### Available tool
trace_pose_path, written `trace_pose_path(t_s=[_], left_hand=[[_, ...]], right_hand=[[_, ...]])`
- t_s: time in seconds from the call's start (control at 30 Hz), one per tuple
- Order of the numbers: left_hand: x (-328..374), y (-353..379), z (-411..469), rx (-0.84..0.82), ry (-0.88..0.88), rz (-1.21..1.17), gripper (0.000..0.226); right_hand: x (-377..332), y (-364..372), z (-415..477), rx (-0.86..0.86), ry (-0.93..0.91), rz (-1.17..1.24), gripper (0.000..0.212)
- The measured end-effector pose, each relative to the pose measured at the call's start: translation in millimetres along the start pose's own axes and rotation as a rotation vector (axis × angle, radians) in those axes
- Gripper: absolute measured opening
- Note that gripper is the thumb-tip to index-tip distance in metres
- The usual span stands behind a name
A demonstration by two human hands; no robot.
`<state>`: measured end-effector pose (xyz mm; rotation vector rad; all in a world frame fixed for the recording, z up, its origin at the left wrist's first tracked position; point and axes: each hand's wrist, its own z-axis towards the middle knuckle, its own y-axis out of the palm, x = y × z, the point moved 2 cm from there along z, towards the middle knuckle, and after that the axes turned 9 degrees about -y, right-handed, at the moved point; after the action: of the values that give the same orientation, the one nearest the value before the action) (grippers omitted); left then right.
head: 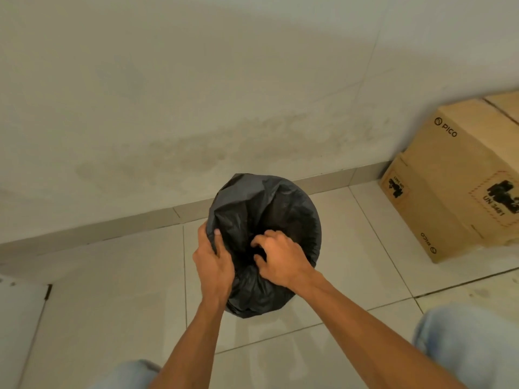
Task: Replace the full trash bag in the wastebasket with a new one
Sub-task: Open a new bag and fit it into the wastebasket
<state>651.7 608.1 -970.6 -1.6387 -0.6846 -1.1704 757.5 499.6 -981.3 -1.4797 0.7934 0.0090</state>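
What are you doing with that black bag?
A person is bent over a black trash bag that covers a wastebasket on the tiled floor near the wall. The left hand pinches the bag's edge on one side, and the right hand has its fingers curled into the bunched plastic in the middle. Whether this is the full bag or a new one cannot be told from here. A cardboard box sits off to the right.
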Motion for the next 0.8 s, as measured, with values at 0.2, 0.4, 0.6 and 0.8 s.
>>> trace_pose_path(t_s=[0.2,0.4,0.6,0.8], left_hand=[[1,9,-12,0.020,-0.028,-0.046,0.032],[1,17,-20,0.037,-0.029,-0.073,0.033],[-7,16,-28,0.107,-0.045,-0.112,0.032],[-10,23,-33,0.103,-0.140,-0.178,0.030]], right_hand=[[27,3,-8,-0.250,0.168,-0.109,0.030],[-11,0,-3,0.030,0.008,0.045,0.029],[-4,27,-7,-0.317,0.250,0.128,0.058],[-23,37,-1,-0.494,0.125,0.089,0.045]])
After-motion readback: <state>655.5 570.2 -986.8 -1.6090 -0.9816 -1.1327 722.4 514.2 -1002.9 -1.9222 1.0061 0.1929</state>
